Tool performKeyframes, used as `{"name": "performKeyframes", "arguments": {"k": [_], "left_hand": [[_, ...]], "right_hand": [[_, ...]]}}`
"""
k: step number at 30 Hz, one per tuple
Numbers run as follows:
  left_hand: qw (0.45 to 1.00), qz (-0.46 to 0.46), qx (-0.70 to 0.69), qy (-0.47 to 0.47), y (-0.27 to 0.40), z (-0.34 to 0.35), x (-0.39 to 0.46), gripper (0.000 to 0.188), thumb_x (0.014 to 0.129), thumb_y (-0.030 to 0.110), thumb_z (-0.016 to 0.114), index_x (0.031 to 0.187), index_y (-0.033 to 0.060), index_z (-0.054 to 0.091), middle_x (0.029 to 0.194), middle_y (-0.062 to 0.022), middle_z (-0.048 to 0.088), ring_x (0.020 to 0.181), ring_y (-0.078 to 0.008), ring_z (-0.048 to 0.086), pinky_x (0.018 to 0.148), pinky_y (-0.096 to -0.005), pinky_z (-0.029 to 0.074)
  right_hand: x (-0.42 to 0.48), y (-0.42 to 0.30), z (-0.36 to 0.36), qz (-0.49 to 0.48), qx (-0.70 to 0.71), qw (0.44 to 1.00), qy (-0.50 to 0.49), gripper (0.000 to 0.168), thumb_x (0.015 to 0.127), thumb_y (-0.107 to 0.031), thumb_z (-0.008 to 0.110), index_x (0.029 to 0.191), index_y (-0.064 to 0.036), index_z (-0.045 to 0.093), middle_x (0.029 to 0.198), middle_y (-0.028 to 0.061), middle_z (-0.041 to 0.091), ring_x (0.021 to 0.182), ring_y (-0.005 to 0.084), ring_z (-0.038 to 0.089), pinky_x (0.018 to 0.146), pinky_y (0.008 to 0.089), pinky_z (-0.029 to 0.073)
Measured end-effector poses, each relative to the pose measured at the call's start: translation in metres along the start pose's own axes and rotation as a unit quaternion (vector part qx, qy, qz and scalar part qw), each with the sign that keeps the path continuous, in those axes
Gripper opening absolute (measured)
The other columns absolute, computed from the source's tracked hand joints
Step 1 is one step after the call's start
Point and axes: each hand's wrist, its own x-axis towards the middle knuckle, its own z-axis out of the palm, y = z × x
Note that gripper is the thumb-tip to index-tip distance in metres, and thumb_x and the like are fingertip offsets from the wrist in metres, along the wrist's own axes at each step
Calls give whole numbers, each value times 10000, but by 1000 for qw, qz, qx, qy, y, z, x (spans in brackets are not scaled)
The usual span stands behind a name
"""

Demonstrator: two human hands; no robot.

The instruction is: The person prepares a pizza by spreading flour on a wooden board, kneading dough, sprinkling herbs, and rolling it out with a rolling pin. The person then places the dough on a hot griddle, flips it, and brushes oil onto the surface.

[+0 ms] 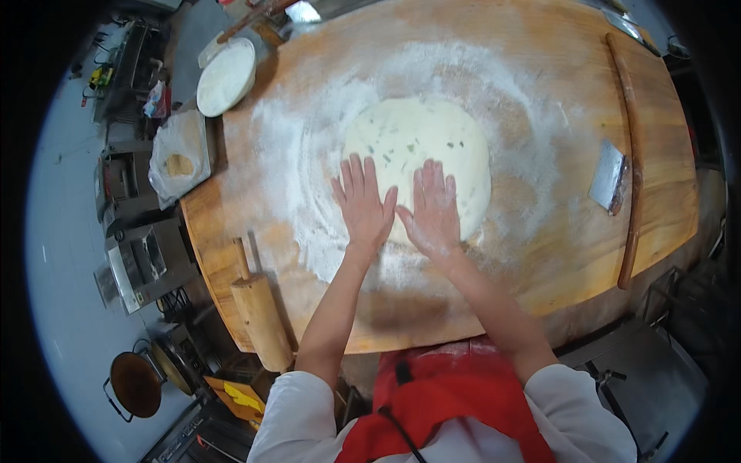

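Observation:
A large, flattened round of pale dough (417,136) with green flecks lies on a floured wooden work board (579,254). My left hand (365,205) rests palm down over the dough's lower left edge, its fingers pointing away from me. Beside it, my right hand (431,211) is flat on the lower middle of the dough, dusted with flour. The two thumbs almost meet. Neither hand grips anything. White flour (324,231) is spread on the board all around the dough.
At the lower left lies a thick wooden rolling pin (262,324). A long thin wooden rolling pin (632,173) and a metal dough scraper (608,176) are on the right. A bowl of white powder (227,77) and a plastic-covered tray (201,130) stand at the upper left.

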Motion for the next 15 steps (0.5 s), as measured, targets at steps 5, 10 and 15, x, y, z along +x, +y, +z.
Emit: {"name": "performKeyframes", "arguments": {"k": [5, 10, 15], "left_hand": [[998, -36, 17, 55, 5, -4, 11, 690, 892, 461, 407, 1377, -8, 262, 1456, -220, 176, 1358, -387, 98, 1079, -545, 32], [999, -5, 29, 18, 19, 1, 44, 655, 889, 479, 414, 1404, 100, 272, 1461, -206, 180, 1362, -377, 105, 1079, -540, 47], [997, 3, -15, 73, 22, -1, 65, 670, 877, 504, 417, 1388, 86, 304, 1448, -210, 213, 1356, -367, 131, 1075, -550, 36]], "right_hand": [[33, 17, -18, 17, 13, 999, 42, 760, 885, -516, 386, 1371, 52, 247, 1461, 231, 147, 1368, 352, 114, 1099, 497, 83], [76, 69, -7, 98, -27, 993, 66, 781, 901, -538, 333, 1388, 54, 185, 1469, 227, 112, 1375, 343, 71, 1110, 466, 42], [73, 70, -6, 139, -9, 985, 103, 761, 907, -514, 355, 1371, 73, 218, 1455, 228, 171, 1369, 335, 113, 1105, 460, 87]]}}
